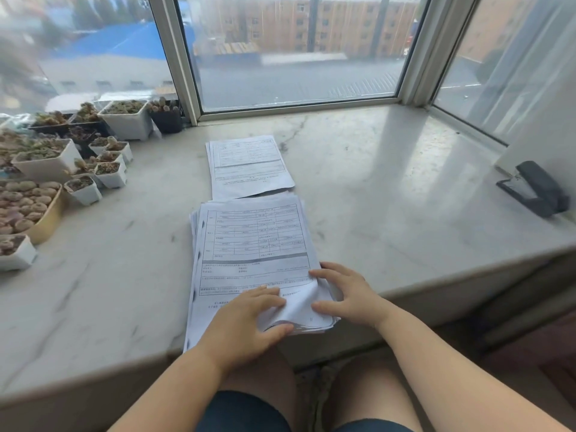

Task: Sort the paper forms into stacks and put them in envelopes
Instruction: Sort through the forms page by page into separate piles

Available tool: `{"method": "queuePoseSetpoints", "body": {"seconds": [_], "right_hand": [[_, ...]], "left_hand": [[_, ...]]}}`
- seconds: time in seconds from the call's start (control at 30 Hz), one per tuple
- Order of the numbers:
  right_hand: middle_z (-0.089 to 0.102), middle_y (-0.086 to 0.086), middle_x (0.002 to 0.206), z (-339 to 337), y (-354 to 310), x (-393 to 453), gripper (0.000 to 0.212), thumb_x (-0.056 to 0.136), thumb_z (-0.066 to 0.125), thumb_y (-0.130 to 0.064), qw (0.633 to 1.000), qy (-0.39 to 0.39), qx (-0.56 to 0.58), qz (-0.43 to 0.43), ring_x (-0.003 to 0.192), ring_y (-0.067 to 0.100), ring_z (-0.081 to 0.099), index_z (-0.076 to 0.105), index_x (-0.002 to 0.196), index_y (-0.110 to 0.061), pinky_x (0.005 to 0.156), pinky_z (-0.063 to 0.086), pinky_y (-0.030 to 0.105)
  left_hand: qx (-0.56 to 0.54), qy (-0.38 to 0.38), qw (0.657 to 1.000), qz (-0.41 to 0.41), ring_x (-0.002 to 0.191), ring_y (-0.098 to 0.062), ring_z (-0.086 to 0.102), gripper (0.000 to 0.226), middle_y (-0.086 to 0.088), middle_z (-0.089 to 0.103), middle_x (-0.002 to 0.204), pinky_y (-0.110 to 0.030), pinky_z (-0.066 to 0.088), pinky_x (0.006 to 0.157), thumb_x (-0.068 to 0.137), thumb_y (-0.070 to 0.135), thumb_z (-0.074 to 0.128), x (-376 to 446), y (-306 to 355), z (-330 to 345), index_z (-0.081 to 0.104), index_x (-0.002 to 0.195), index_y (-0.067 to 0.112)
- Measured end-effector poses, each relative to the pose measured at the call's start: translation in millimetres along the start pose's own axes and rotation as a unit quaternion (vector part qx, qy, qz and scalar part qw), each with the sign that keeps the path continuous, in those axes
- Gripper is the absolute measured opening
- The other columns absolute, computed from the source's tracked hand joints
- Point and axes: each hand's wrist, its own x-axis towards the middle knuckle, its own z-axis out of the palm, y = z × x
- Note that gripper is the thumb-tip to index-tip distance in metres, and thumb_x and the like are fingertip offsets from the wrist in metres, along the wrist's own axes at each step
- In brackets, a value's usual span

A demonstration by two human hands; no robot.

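Observation:
A thick stack of printed paper forms (252, 244) lies on the marble windowsill (389, 188) right in front of me. A thinner stack of forms (249, 165) lies just beyond it, toward the window. My left hand (249, 322) grips the near right corner of the top sheet, thumb underneath, and the corner curls upward. My right hand (346, 293) rests with spread fingers on the stack's right edge beside that lifted corner. No envelope is in view.
Several small white pots of succulents (109, 173) and a tan tray of them (31, 210) crowd the sill's left side. A black stapler (536, 190) lies at the far right. Window frames (184, 57) close off the back. My knees are below the sill's front edge.

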Motion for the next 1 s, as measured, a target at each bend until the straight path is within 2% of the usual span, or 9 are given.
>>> {"method": "queuePoseSetpoints", "body": {"seconds": [0.1, 0.33, 0.47, 0.6, 0.67, 0.73, 0.8, 0.9, 1.0], "right_hand": [[0.03, -0.013, 0.153, 1.4, -2.3, 0.2, 0.076, 0.065, 0.055, -0.058, 1.0, 0.014, 0.012, 0.004, 0.142, 0.012, 0.026, 0.047, 0.138, -0.038, 0.119, 0.014, 0.032], [0.028, -0.015, 0.153, -1.5, 2.8, 3.0, 0.084, 0.061, 0.057, -0.065, 0.999, -0.013, 0.033, 0.008, 0.143, 0.01, 0.021, 0.045, 0.14, -0.039, 0.121, 0.013, 0.037], [0.041, -0.014, 0.144, 0.4, 7.0, 5.9, 0.096, 0.052, 0.053, -0.071, 0.998, 0.003, 0.057, 0.021, 0.136, 0.014, 0.033, 0.04, 0.141, -0.037, 0.115, 0.027, 0.04], [0.05, -0.012, 0.129, 6.3, 6.2, 7.6, 0.082, 0.05, 0.057, -0.069, 0.995, 0.036, 0.085, 0.035, 0.123, 0.016, 0.043, 0.04, 0.123, -0.036, 0.106, 0.037, 0.037], [0.049, -0.01, 0.125, 7.8, 4.4, 7.5, 0.073, 0.052, 0.056, -0.07, 0.995, 0.043, 0.079, 0.038, 0.119, 0.015, 0.042, 0.038, 0.115, -0.038, 0.103, 0.037, 0.034], [0.048, -0.012, 0.129, 6.2, 5.2, 7.3, 0.062, 0.054, 0.057, -0.069, 0.994, 0.032, 0.096, 0.037, 0.123, 0.016, 0.04, 0.042, 0.108, -0.043, 0.105, 0.035, 0.036], [0.043, -0.016, 0.14, 3.3, 8.0, 8.0, 0.055, 0.051, 0.057, -0.068, 0.996, 0.014, 0.09, 0.021, 0.131, 0.016, 0.036, 0.048, 0.102, -0.051, 0.112, 0.029, 0.04], [0.03, -0.016, 0.15, 3.3, 7.7, 8.1, 0.073, 0.049, 0.051, -0.071, 0.999, -0.001, 0.038, 0.003, 0.139, 0.013, 0.025, 0.05, 0.119, -0.053, 0.119, 0.015, 0.037], [0.029, -0.016, 0.151, 9.8, 4.6, 9.3, 0.074, 0.048, 0.046, -0.075, 1.0, 0.028, 0.01, 0.001, 0.14, 0.011, 0.024, 0.046, 0.12, -0.057, 0.116, 0.012, 0.03]], "left_hand": [[-0.037, 0.011, 0.999, -0.009, 0.131, 0.011, 0.033, 0.037, 0.028, 0.049, 0.134, -0.011, 0.022, 0.108, 0.082, 0.055, 0.064, -0.2, -2.1, -0.7, 0.065, 0.116, 0.041], [-0.056, 0.02, 0.998, -0.018, 0.13, 0.009, 0.037, 0.026, 0.026, 0.051, 0.133, -0.009, 0.021, 0.106, 0.083, 0.041, 0.066, 0.9, -0.6, 0.3, 0.066, 0.109, 0.042], [-0.069, 0.015, 0.997, -0.022, 0.13, 0.007, 0.037, 0.022, 0.026, 0.051, 0.133, -0.013, 0.023, 0.106, 0.084, 0.042, 0.064, 1.9, -1.2, 0.6, 0.066, 0.106, 0.042], [-0.074, 0.019, 0.997, -0.017, 0.125, 0.009, 0.04, 0.019, 0.027, 0.053, 0.128, -0.014, 0.027, 0.105, 0.089, 0.039, 0.06, 2.6, -2.7, 1.7, 0.067, 0.106, 0.04], [-0.099, 0.044, 0.994, -0.016, 0.109, 0.007, 0.053, 0.02, 0.027, 0.063, 0.111, -0.019, 0.039, 0.094, 0.095, 0.037, 0.049, 3.5, -2.6, 3.5, 0.067, 0.104, 0.041], [-0.119, 0.109, 0.987, -0.022, 0.081, -0.003, 0.059, 0.02, 0.02, 0.064, 0.082, -0.027, 0.042, 0.072, 0.096, 0.034, 0.042, 4.9, -2.5, 5.9, 0.058, 0.097, 0.046], [-0.126, 0.154, 0.979, -0.047, 0.066, -0.013, 0.055, 0.033, 0.01, 0.056, 0.068, -0.033, 0.041, 0.062, 0.098, 0.021, 0.043, 6.4, -3.2, 9.8, 0.044, 0.121, 0.045], [-0.112, 0.164, 0.98, -0.034, 0.051, -0.011, 0.045, 0.066, 0.012, 0.045, 0.059, -0.021, 0.036, 0.053, 0.095, 0.01, 0.046, 3.4, -0.2, 11.8, 0.022, 0.146, 0.042], [-0.099, 0.131, 0.986, -0.005, 0.076, -0.004, 0.058, 0.045, 0.021, 0.061, 0.088, -0.007, 0.041, 0.069, 0.091, 0.02, 0.052, -1.2, -0.6, 11.6, 0.051, 0.127, 0.048]]}}
